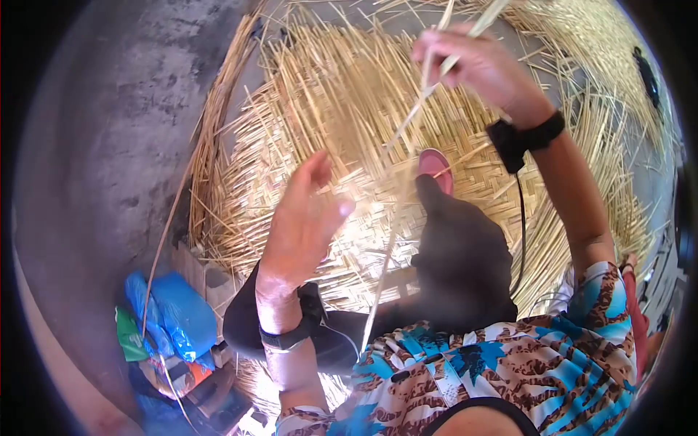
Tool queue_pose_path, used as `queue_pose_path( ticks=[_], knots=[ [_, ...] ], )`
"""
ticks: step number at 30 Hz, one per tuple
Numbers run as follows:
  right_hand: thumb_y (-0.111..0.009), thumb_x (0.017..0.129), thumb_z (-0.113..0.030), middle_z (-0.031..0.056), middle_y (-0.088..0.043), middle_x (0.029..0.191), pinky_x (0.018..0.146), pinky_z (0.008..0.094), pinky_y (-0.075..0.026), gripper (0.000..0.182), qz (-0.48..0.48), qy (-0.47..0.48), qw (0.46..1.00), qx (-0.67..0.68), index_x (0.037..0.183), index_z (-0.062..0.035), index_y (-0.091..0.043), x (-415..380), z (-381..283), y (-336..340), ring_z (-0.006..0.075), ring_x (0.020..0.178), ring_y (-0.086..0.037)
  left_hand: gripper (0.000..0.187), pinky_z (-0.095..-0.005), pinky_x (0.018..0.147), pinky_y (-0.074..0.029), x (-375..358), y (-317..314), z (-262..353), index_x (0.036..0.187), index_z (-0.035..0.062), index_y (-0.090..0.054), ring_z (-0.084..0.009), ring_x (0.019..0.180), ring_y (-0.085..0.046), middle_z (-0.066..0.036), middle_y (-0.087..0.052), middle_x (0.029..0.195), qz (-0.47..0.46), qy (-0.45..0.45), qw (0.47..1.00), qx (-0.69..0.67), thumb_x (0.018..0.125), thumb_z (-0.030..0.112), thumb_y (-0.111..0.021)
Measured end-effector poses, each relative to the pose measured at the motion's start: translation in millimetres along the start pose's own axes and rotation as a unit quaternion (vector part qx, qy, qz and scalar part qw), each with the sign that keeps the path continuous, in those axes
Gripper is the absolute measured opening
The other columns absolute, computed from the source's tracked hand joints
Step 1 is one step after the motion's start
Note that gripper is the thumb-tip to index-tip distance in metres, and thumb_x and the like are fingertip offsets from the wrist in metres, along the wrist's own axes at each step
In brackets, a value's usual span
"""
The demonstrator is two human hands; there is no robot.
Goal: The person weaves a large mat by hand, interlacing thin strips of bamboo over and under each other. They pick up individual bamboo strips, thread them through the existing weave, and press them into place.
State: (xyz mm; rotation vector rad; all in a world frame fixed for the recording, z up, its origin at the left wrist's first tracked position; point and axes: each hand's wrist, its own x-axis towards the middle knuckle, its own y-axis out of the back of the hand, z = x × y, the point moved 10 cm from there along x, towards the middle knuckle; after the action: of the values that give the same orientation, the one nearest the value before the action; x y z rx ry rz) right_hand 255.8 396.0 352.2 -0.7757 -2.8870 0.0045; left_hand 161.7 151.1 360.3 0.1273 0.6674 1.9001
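My right hand (pixel 476 64) is raised at the top, its fingers closed on pale bamboo strips (pixel 416 109). One long strip hangs from it down across the middle toward my shirt, partly smeared by motion. My left hand (pixel 299 218) is held lower on the left, with thumb and fingers apart and nothing between them. Below both hands a partly woven bamboo mat (pixel 356 196) lies on the floor, with loose strip ends sticking out around its edges. My foot in a pink slipper (pixel 436 171) rests on the mat.
On the left a bundle of long strips (pixel 211 156) lies beside the grey floor (pixel 123 138). Blue plastic bags (pixel 178 312) and a green packet (pixel 129 334) are at lower left. More woven bamboo (pixel 582 43) spreads at upper right. Part of another person (pixel 634 305) shows at the right edge.
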Motion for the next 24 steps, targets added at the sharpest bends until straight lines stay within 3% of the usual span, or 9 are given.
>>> queue_pose_path(
  ticks=[5, 7, 8, 10, 13, 15, 17, 20, 24],
  knots=[
    [-0.050, 0.099, -0.032, 0.0027, -0.062, 0.078, 0.055, 0.0171, -0.039, 0.035, -0.037, 0.011, 0.993, -0.115, 0.093, -0.0022, -0.066, -4, -31, 13, 0.0051, 0.065, -0.054, 0.068, -0.0338, 0.098, -0.042, -63, -35, -50, 0.141, 0.0022, -0.034, -0.0226, 0.115, -0.051, -0.017, -0.055, 0.122, -0.163, 0.143, 0.974, -0.071, 0.088, 0.027, -0.068],
    [-0.050, 0.098, -0.031, 0.0027, -0.063, 0.082, 0.055, 0.0169, -0.039, 0.034, -0.020, 0.003, 0.999, -0.041, 0.093, -0.0021, -0.066, -5, -25, 8, 0.0048, 0.067, -0.054, 0.049, -0.0318, 0.093, -0.044, -104, -75, -81, 0.130, 0.0007, -0.048, -0.0184, 0.105, -0.056, -0.012, -0.061, 0.108, -0.258, 0.141, 0.944, -0.149, 0.090, 0.023, -0.066],
    [-0.049, 0.099, -0.030, 0.0048, -0.063, 0.090, 0.058, 0.0188, -0.039, 0.032, -0.067, 0.025, 0.997, 0.000, 0.101, -0.0014, -0.065, -1, -24, 4, 0.0062, 0.072, -0.054, 0.039, -0.0306, 0.090, -0.045, -124, -86, -88, 0.122, -0.0002, -0.053, -0.0164, 0.101, -0.057, -0.010, -0.062, 0.101, -0.284, 0.154, 0.930, -0.176, 0.091, 0.021, -0.064],
    [-0.048, 0.100, -0.027, 0.0078, -0.061, 0.099, 0.063, 0.0202, -0.040, 0.032, -0.001, 0.053, 0.996, 0.078, 0.114, -0.0008, -0.060, -11, -26, 13, 0.0086, 0.080, -0.053, 0.018, -0.0277, 0.077, -0.048, -160, -93, -95, 0.101, -0.0024, -0.062, -0.0140, 0.084, -0.060, -0.006, -0.063, 0.088, -0.289, 0.192, 0.903, -0.253, 0.093, 0.014, -0.058],
    [-0.046, 0.099, -0.021, 0.0085, -0.059, 0.102, 0.069, 0.0217, -0.041, 0.035, -0.033, 0.088, 0.990, 0.102, 0.125, 0.0014, -0.053, -10, -41, 7, 0.0111, 0.084, -0.052, 0.024, -0.0253, 0.072, -0.049, -193, -36, -110, 0.093, -0.0024, -0.063, -0.0132, 0.077, -0.062, -0.008, -0.064, 0.089, -0.107, 0.215, 0.954, -0.180, 0.098, 0.017, -0.051],
    [-0.047, 0.099, -0.019, 0.0072, -0.060, 0.098, 0.070, 0.0219, -0.042, 0.035, -0.102, 0.127, 0.982, 0.094, 0.126, 0.0024, -0.053, -3, -82, -36, 0.0114, 0.082, -0.053, 0.029, -0.0252, 0.065, -0.047, -221, 43, -113, 0.086, -0.0005, -0.064, -0.0114, 0.066, -0.058, -0.006, -0.062, 0.078, 0.108, 0.131, 0.984, -0.046, 0.100, 0.019, -0.047],
    [-0.060, 0.091, -0.043, 0.0112, -0.063, 0.078, 0.064, 0.0304, -0.051, 0.049, -0.403, 0.205, 0.887, 0.090, 0.103, 0.0038, -0.062, -20, -120, -121, 0.0192, 0.064, -0.058, 0.027, -0.0255, 0.062, -0.045, -258, 110, -105, 0.086, 0.0006, -0.063, -0.0100, 0.064, -0.056, -0.004, -0.060, 0.070, 0.245, 0.137, 0.952, 0.122, 0.099, 0.019, -0.049],
    [-0.060, 0.091, -0.044, 0.0112, -0.064, 0.081, 0.064, 0.0301, -0.051, 0.048, -0.316, 0.266, 0.901, 0.131, 0.104, 0.0027, -0.062, -41, -155, -159, 0.0187, 0.066, -0.059, 0.020, -0.0265, 0.059, -0.046, -306, 155, -92, 0.085, -0.0018, -0.061, -0.0117, 0.064, -0.059, -0.004, -0.060, 0.066, 0.334, 0.214, 0.913, 0.100, 0.094, 0.009, -0.047],
    [-0.059, 0.092, -0.044, 0.0112, -0.065, 0.085, 0.065, 0.0297, -0.051, 0.047, -0.285, 0.298, 0.893, 0.180, 0.106, 0.0013, -0.062, -61, -173, -194, 0.0180, 0.068, -0.059, 0.023, -0.0254, 0.063, -0.046, -336, 175, -92, 0.084, -0.0014, -0.061, -0.0099, 0.066, -0.059, -0.004, -0.060, 0.065, 0.417, 0.167, 0.885, 0.123, 0.097, 0.013, -0.049]
  ],
)
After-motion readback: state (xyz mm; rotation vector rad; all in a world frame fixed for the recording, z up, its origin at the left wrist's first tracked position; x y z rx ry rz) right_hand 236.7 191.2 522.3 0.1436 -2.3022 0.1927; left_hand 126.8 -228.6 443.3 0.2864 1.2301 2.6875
